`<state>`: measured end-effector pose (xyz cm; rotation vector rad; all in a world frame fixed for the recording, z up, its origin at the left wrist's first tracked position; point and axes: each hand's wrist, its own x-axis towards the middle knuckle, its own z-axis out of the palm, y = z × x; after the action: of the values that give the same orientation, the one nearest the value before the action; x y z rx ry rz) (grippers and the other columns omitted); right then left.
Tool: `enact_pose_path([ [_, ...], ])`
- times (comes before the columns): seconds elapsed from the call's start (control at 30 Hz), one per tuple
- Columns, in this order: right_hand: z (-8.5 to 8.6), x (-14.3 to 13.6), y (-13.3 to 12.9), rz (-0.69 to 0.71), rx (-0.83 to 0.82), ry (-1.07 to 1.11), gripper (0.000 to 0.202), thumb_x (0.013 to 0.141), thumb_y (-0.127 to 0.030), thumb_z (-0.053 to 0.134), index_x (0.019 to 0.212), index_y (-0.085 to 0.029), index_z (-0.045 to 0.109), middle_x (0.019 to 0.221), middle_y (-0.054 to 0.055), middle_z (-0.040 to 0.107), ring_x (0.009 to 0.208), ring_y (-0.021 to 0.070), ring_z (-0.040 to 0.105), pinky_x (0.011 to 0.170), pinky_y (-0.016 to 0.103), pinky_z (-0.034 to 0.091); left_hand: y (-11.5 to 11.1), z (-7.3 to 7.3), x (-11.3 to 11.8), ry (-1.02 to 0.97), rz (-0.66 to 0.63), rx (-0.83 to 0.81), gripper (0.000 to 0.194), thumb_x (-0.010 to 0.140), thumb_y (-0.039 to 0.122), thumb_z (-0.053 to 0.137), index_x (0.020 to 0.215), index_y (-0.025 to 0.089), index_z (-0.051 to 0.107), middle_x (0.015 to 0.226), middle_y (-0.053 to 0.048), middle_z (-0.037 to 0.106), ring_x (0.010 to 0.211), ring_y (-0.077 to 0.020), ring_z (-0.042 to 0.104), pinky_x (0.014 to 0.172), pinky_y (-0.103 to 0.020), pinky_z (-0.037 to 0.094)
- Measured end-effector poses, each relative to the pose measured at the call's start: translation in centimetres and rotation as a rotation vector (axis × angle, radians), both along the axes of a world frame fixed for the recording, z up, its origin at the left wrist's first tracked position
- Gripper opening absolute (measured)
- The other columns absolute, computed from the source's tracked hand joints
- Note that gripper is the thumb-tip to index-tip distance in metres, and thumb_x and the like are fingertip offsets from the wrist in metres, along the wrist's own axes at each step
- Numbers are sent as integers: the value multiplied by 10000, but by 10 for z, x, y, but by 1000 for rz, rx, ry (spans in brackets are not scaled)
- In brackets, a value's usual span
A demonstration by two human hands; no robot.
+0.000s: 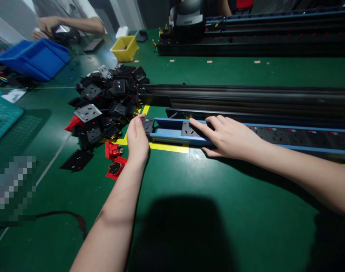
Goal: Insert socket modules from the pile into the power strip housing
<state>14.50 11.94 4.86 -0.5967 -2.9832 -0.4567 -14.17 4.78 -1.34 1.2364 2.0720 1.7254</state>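
Note:
A long blue-edged rail (168,132) lies across the green table with a row of black socket modules (297,136) in it. At its left end my left hand (137,139) is closed round a black socket module (148,125). An unfilled stretch of rail separates that module from another black socket module (188,129). My right hand (227,136) rests over the rail, fingers spread, its index fingertip on this second module. Left of my left hand is a heap of loose black modules (118,87), with red modules (113,150) near its lower edge.
Black rails (246,96) lie just behind the blue-edged one. Farther back are more long rails (260,47), a yellow bin (124,49) and a blue bin (39,58). A teal basket (3,115) stands at left. Another person's hands (47,26) work at upper left.

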Motion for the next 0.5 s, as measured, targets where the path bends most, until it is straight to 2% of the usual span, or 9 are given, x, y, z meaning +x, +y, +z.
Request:
enact_pose_path([
  [0.17, 0, 0, 0, 3, 2, 2, 806, 962, -455, 533, 1633, -114, 244, 1198, 227, 619, 957, 327, 592, 776, 373, 413, 2, -3, -2, -30, -15, 9, 427, 1035, 414, 382, 1092, 180, 734, 1145, -71, 747, 1088, -194, 677, 1003, -327, 509],
  [0.5, -1, 0, 0, -12, -2, -11, 824, 969, -477, 521, 1645, -127, 205, 1207, 221, 611, 957, 319, 588, 772, 368, 408, 2, -1, 0, 92, 3, -14, 395, 1058, 388, 359, 1108, 182, 692, 1150, -66, 718, 1115, -173, 639, 1051, -302, 466],
])
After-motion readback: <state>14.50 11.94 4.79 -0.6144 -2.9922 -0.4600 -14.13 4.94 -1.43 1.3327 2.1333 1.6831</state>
